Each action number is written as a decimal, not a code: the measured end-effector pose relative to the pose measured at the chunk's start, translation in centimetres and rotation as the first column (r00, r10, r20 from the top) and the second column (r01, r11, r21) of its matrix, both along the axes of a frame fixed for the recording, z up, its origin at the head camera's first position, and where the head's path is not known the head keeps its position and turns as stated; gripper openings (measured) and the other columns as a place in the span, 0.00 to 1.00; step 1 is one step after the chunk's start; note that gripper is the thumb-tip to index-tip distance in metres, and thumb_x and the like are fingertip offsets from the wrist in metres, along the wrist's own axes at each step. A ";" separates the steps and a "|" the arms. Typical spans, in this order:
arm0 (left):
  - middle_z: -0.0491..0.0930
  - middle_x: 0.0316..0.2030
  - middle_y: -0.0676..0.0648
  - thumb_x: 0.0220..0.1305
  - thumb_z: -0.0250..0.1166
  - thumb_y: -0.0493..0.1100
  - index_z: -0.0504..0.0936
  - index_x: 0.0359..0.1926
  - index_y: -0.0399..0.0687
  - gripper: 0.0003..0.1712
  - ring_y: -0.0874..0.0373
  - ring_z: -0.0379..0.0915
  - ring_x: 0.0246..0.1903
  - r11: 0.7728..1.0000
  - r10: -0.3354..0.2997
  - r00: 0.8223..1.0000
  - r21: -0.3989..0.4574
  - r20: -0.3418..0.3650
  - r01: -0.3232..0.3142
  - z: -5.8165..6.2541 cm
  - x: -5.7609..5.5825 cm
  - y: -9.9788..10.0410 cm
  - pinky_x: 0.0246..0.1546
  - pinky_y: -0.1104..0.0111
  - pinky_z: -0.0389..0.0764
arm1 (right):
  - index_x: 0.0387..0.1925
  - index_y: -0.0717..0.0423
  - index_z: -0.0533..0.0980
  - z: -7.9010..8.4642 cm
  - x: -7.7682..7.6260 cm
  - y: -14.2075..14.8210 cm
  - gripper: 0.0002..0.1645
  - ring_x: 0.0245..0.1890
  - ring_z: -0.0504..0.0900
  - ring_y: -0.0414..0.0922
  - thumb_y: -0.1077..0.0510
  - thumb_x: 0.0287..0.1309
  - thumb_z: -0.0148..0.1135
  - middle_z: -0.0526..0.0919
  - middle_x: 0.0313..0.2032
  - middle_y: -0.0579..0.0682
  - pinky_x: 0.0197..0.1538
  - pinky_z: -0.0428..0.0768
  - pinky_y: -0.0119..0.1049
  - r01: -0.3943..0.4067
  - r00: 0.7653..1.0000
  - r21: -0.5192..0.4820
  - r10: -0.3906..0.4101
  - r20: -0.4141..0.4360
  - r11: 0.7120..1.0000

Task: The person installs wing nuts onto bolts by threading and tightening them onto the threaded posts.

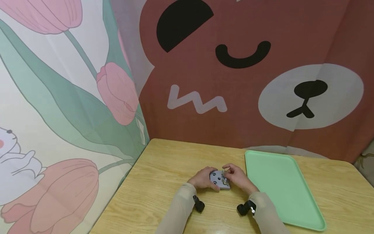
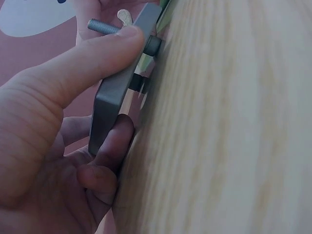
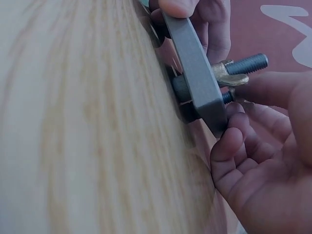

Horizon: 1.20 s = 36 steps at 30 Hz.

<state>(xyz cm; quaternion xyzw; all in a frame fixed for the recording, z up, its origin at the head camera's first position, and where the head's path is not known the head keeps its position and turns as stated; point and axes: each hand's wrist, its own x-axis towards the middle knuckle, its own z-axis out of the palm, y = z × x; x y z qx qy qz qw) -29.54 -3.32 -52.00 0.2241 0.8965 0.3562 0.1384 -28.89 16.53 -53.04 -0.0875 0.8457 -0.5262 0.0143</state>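
My left hand (image 1: 203, 179) holds a grey plate (image 1: 222, 186) by its left side, thumb along the near edge and fingers underneath. Dark holes show in the plate's upper face. Threaded bolts (image 3: 251, 63) pass through its right part, their round heads (image 3: 181, 88) below, close over the table. A brass wing nut (image 3: 233, 79) sits on the longer bolt, also seen in the left wrist view as a wing nut (image 2: 125, 18). My right hand (image 1: 237, 178) pinches at a wing nut by the plate's right edge, its fingers partly hiding the shorter bolt (image 3: 227, 97).
A light green tray (image 1: 287, 191) lies on the wooden table (image 1: 146, 191) to the right of my right forearm. Behind the table hangs a cloth (image 1: 198, 74) with a bear print, and a tulip-print cloth (image 1: 73, 107) hangs along the left.
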 end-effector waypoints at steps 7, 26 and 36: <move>0.72 0.48 0.56 0.40 0.80 0.52 0.71 0.63 0.51 0.47 0.64 0.67 0.38 1.000 0.006 1.000 0.005 0.004 -0.006 0.1 0.1 0.0 0.41 0.68 0.68 | 0.35 0.58 0.78 -0.1 0.0 -0.2 0.04 0.30 0.73 0.43 0.61 0.58 0.63 0.78 0.30 0.48 0.32 0.71 0.36 0.042 0.999 0.032 -0.042 0.003 0.999; 0.71 0.48 0.56 0.39 0.80 0.52 0.70 0.64 0.51 0.49 0.64 0.67 0.39 1.000 0.007 1.000 0.012 0.016 -0.007 0.2 0.2 0.0 0.43 0.68 0.68 | 0.48 0.64 0.76 0.7 0.4 -0.3 0.15 0.26 0.72 0.44 0.70 0.58 0.54 0.75 0.27 0.51 0.30 0.71 0.36 0.011 0.999 -0.031 -0.010 0.031 0.999; 0.71 0.46 0.55 0.40 0.80 0.52 0.71 0.63 0.50 0.47 0.63 0.67 0.37 1.000 0.003 1.000 0.019 0.018 -0.004 0.3 0.3 0.0 0.41 0.68 0.68 | 0.34 0.59 0.75 0.4 0.3 -0.2 0.07 0.26 0.71 0.42 0.62 0.55 0.65 0.75 0.25 0.48 0.31 0.70 0.33 0.041 0.999 0.032 -0.041 0.004 0.999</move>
